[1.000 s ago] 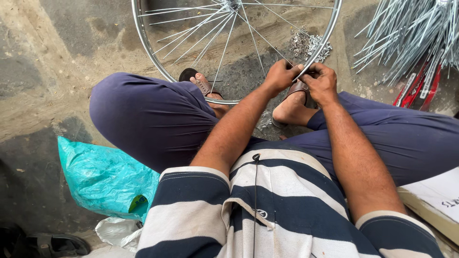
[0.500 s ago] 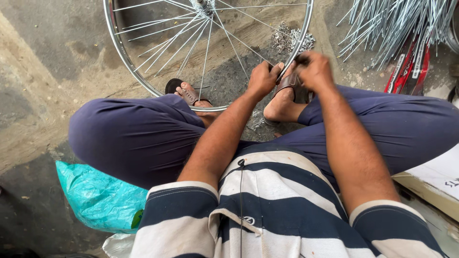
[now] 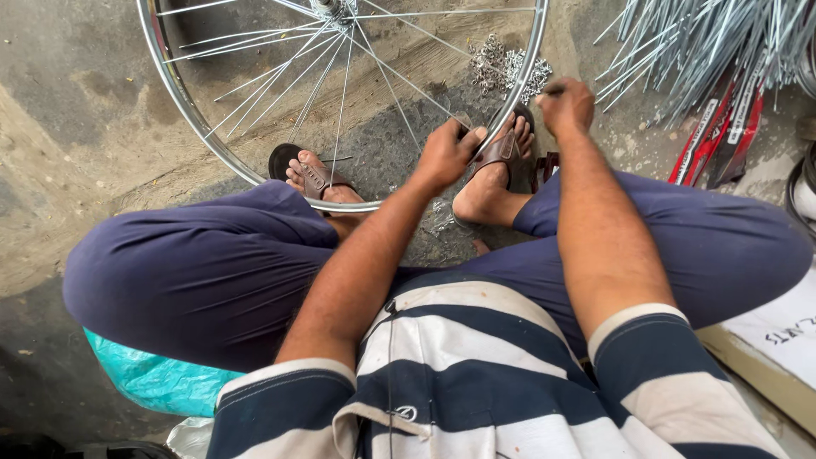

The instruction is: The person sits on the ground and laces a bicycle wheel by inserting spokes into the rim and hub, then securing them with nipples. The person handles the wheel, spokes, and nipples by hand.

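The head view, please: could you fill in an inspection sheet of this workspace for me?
Surface: rough concrete floor, stained and patchy.
Job's things: bicycle wheel with a silver rim and thin spokes, lying by the person's sandalled feet; the hub sits at the top edge.
Clutter: pile of small metal nipples beyond the rim; bundle of loose spokes top right; teal plastic bag lower left; red-and-black packets on the right.
Hands: left hand grips the rim; right hand is closed on a small tool just outside the rim.
Cables: nothing seen.
Surroundings: white board with writing at the right edge.
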